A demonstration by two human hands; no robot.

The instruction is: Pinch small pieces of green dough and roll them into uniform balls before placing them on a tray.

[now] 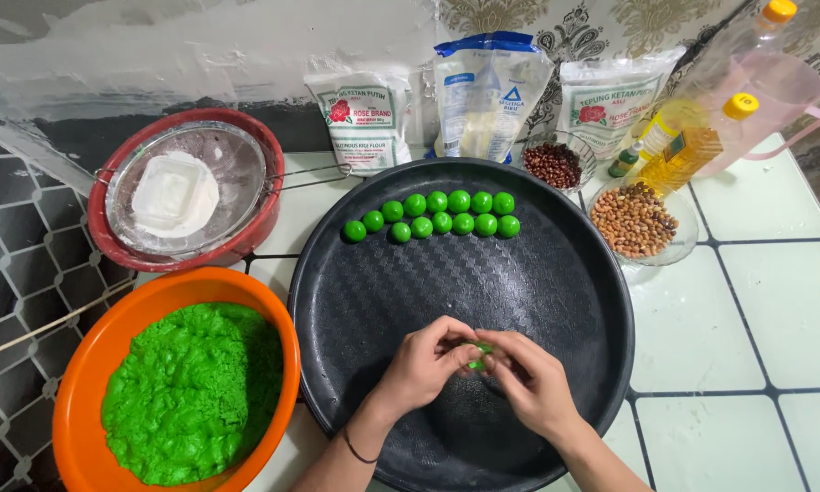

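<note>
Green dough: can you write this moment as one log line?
left hand + right hand: pinching green dough piece | over black tray | green balls lined up

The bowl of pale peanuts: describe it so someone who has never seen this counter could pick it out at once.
Start at the big round black tray in the middle of the white tiled counter. Just off its upper right rim sits a clear glass bowl of pale tan peanuts. The smaller glass bowl behind it holds dark red-brown nuts, and the yellow oil bottle lies beside it.
</note>
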